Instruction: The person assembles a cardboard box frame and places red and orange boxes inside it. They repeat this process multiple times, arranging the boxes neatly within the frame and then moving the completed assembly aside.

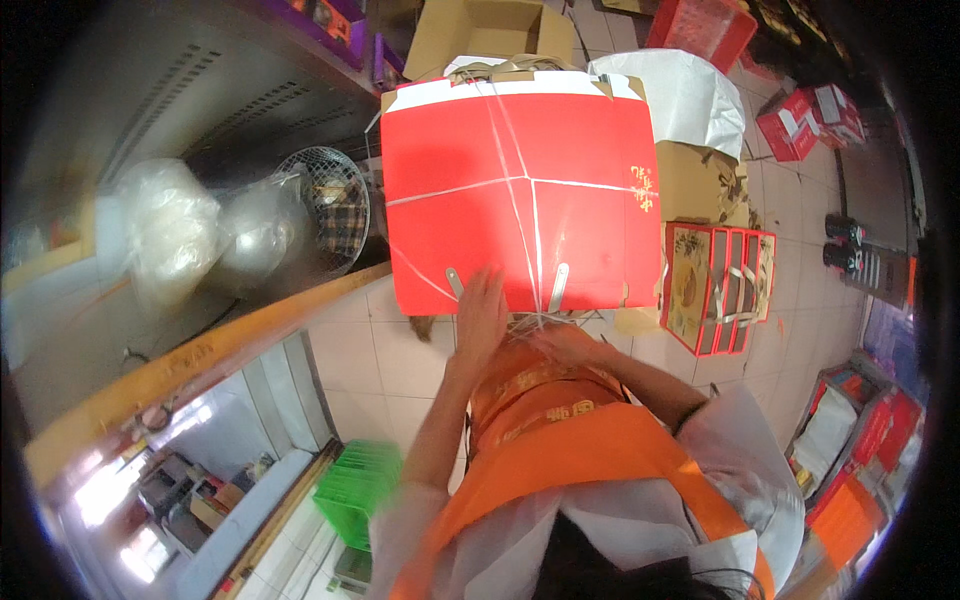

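A large red box stands right in front of me. White string crosses its top and gathers at the edge nearest my body. My left hand lies against that near edge, fingers stretched over the red surface beside a small metal handle fitting. A matching fitting sits farther right. Just below the edge, my right hand closes around the gathered string. Its fingertips are partly hidden, and both hands are slightly blurred.
At left, a wooden-edged counter holds clear plastic bags and a round fan. Red gift boxes with handles stand on the tiled floor at right. Green crates sit lower left; an open cardboard box lies beyond.
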Demonstrator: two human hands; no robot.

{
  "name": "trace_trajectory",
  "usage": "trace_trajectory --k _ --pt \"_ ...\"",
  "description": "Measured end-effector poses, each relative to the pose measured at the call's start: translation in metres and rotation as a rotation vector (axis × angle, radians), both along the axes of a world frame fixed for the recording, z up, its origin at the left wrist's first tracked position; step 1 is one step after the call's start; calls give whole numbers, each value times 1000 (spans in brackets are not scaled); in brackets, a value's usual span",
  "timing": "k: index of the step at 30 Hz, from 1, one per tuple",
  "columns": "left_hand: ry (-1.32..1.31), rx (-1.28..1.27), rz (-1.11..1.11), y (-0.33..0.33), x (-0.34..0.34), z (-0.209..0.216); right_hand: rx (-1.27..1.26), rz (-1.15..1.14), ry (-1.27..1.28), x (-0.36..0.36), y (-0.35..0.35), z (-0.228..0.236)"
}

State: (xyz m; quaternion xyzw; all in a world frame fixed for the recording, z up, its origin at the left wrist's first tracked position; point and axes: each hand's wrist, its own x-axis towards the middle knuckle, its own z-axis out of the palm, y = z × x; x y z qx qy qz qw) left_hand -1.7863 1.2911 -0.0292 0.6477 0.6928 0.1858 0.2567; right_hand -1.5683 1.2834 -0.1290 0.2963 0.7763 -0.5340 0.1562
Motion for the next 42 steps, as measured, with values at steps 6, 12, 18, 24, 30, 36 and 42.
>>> trace_trajectory --k 6,12,18,24,30,36,42 --pt "422 375 -560 130 -13 -75 -174 -861 -358 127 -157 14" --pt "489 293 -859 139 -72 -96 113 -1475 -605 266 -349 65" --pt "516 -120 -702 8 -182 -39 84 -2248 -410 364 -319 45" --pt "416 121 -269 25 -244 54 190 -877 -362 103 -241 17" --pt "-365 913 611 150 -263 146 155 -842 129 14 -48 58" --pt "-201 1746 916 156 -328 285 152 -1052 146 -25 -19 42" --pt "1254 1082 368 115 -300 278 181 -1120 59 -21 -37 23"
